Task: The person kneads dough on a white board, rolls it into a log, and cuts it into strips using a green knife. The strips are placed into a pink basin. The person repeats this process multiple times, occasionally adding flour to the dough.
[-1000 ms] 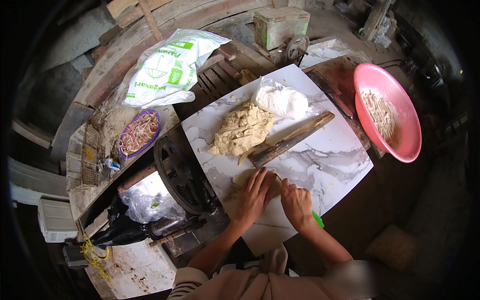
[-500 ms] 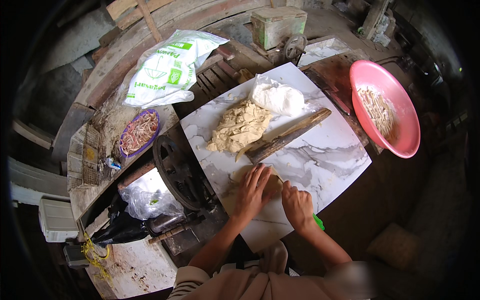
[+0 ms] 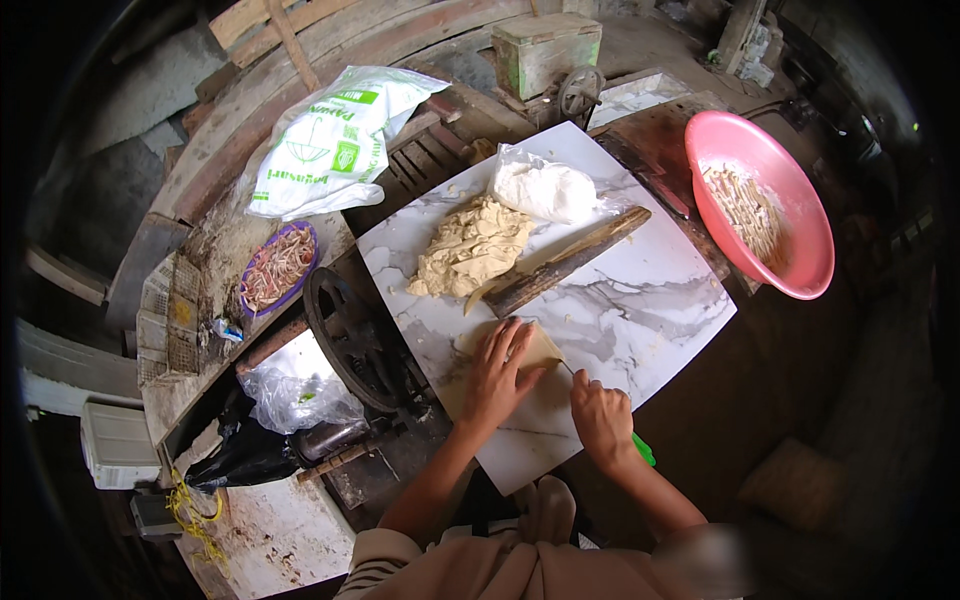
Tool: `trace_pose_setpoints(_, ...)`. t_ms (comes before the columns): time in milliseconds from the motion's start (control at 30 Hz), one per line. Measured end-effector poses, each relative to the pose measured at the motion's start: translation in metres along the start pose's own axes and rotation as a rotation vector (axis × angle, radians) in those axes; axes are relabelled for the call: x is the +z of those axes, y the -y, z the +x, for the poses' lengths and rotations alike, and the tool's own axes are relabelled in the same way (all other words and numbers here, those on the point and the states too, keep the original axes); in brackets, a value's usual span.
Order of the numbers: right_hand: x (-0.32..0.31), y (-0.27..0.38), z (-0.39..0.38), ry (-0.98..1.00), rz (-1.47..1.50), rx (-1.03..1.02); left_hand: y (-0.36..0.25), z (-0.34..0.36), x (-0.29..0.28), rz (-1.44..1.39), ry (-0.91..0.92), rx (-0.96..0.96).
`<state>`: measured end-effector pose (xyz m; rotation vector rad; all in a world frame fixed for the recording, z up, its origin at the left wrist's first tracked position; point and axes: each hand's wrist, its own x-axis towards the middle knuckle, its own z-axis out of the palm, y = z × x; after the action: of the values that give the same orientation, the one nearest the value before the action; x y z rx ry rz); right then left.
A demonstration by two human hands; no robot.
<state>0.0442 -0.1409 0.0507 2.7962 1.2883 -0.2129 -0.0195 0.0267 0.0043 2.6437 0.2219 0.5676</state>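
My left hand [image 3: 497, 375] lies with fingers stretched out on a flat pale dough sheet [image 3: 541, 349], which sits on a white marble-patterned board. My right hand [image 3: 601, 413] is closed round a knife [image 3: 567, 369]; its thin blade points toward the sheet's right edge. Something green [image 3: 643, 449] sticks out behind that hand, in line with the blade, seemingly the handle end. Just beyond my left hand lies a dark wooden stick [image 3: 565, 265], set aslant. Behind it rest a lumpy mass of dough [image 3: 473, 250] and a clear bag of white powder [image 3: 545, 190].
A pink basin [image 3: 815, 215] with dough strips stands right of the board [image 3: 660, 320]. On the left are a purple-rimmed basket [image 3: 316, 255] of pinkish strips, a black iron wheel [image 3: 345, 345] and a white-and-green sack [image 3: 330, 140]. A lidded green-white box [image 3: 545, 60] stands behind.
My right hand and the knife have shifted slightly right, away from my left hand. More of the dough sheet shows between the hands. The whole view has tilted a little.
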Motion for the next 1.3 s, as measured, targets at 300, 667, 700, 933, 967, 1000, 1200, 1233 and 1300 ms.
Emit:
trace_pose_setpoints(300, -0.011, -0.006, 0.001, -0.034, 0.016, -0.008, 0.005, -0.006, 0.005, 0.024, 0.011, -0.019)
trace_pose_setpoints(667, -0.004, 0.022, 0.054, -0.247, 0.073, -0.109, 0.002, -0.008, 0.002, 0.000, 0.028, -0.048)
trace_pose_setpoints(700, -0.003, 0.023, 0.055, -0.240, 0.068, -0.107, 0.001, -0.008, 0.001, -0.032, 0.028, -0.060)
trace_pose_setpoints(933, -0.003, 0.026, 0.059, -0.097, 0.070, -0.045, 0.000, -0.007, 0.000, -0.100, 0.020, -0.080)
trace_pose_setpoints(967, -0.001, 0.027, 0.059, -0.079, 0.040, -0.033, 0.000, -0.007, 0.000, -0.097, 0.022, -0.077)
trace_pose_setpoints(1000, 0.000, 0.028, 0.059, -0.061, 0.010, -0.023, 0.001, -0.007, 0.000, -0.074, 0.023, -0.070)
trace_pose_setpoints(1200, -0.006, 0.032, 0.057, -0.132, 0.024, -0.026, 0.002, -0.008, -0.001, -0.036, 0.039, -0.058)
trace_pose_setpoints(1233, -0.005, 0.031, 0.056, -0.131, 0.018, -0.027, 0.002, -0.007, -0.001, -0.037, 0.045, -0.059)
trace_pose_setpoints(1300, -0.003, 0.030, 0.055, -0.129, 0.008, -0.031, 0.001, -0.007, -0.002, -0.056, 0.038, -0.058)
